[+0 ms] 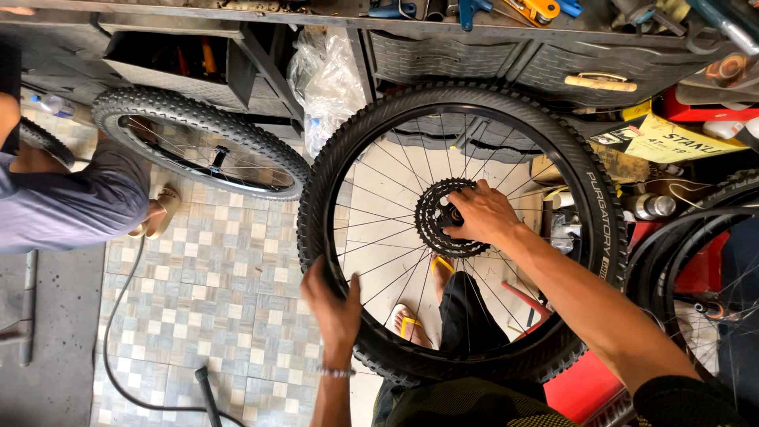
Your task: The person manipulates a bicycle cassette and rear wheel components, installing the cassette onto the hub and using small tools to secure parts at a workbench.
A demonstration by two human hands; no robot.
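The tyre [589, 198] in the hands is black and knobby, with silver spokes [379, 209] and a black cassette [443, 217]. Below the left hand [332, 304], the floor [221, 285] is grey-and-cream check. Under the wheel, the sandals [411, 323] are yellow.

2 hands [332, 304], 3 bicycle wheels [462, 229], 1 cassette [443, 217], 1 plastic bag [328, 79]

black knobby bicycle wheel [462, 237] upright before metal workbench [443, 47] | second spoked wheel [202, 142] left, on tiled floor [213, 292] | seated person [63, 198] far left
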